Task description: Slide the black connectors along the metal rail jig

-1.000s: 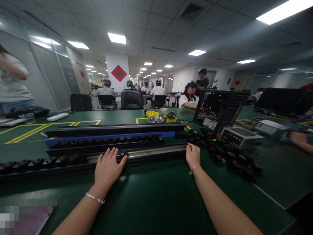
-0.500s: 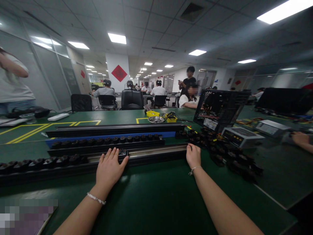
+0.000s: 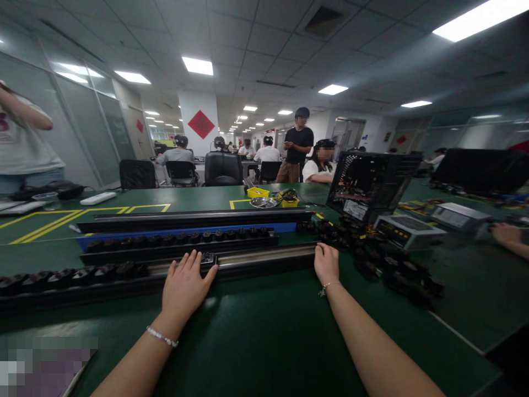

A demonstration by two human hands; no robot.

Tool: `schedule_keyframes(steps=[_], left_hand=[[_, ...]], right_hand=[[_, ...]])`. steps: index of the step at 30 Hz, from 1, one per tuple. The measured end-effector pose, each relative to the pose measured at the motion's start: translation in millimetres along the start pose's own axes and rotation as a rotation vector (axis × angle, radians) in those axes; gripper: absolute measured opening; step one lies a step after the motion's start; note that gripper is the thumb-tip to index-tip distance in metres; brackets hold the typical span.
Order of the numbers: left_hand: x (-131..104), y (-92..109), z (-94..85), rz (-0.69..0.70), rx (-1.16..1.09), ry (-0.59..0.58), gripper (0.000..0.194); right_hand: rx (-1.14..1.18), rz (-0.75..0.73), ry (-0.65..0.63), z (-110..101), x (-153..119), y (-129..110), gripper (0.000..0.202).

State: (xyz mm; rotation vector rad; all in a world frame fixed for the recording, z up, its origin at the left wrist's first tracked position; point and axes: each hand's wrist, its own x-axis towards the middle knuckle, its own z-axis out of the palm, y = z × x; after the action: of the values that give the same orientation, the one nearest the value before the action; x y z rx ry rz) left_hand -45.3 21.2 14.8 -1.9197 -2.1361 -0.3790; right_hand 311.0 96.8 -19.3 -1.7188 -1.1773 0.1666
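A long black rail [image 3: 264, 259] with a pale metal track along its top lies across the table in front of me. My left hand [image 3: 185, 284] rests flat over its middle, fingers stretched, beside a small black block [image 3: 208, 259] on the track. My right hand [image 3: 327, 262] has its fingers curled over the rail's right end. Several black knob-like pieces [image 3: 61, 278] sit in a row on the rail's left part. Behind it stand a second black rail with similar pieces [image 3: 182, 238], a blue strip [image 3: 287, 226] and another black rail [image 3: 198, 219].
Loose black pieces [image 3: 384, 256] are heaped right of my right hand. Beyond them stand an open computer case [image 3: 372, 184] and a power supply unit [image 3: 409, 231]. A metal dish [image 3: 263, 203] and a yellow tray [image 3: 257, 192] lie further back. Another person's hand [image 3: 506, 234] shows at far right.
Both my hands and the rail have stayed in place. In the background, a standing person in black has moved left, and the person at the far left has shifted slightly right.
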Motion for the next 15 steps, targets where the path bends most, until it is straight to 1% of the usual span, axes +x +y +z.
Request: schedule_keyframes(steps=[9,15], left_hand=[[-0.9,-0.5,2.8,0.02,0.016,0.021,0.074],[-1.6,0.5,1.2,0.027,0.02,0.018,0.072]], right_hand=[[0.004,0.002,0.0,0.4,0.2,1.1,0.044],[0.001,0.006,-0.003,0.5,0.3,0.9,0.044]])
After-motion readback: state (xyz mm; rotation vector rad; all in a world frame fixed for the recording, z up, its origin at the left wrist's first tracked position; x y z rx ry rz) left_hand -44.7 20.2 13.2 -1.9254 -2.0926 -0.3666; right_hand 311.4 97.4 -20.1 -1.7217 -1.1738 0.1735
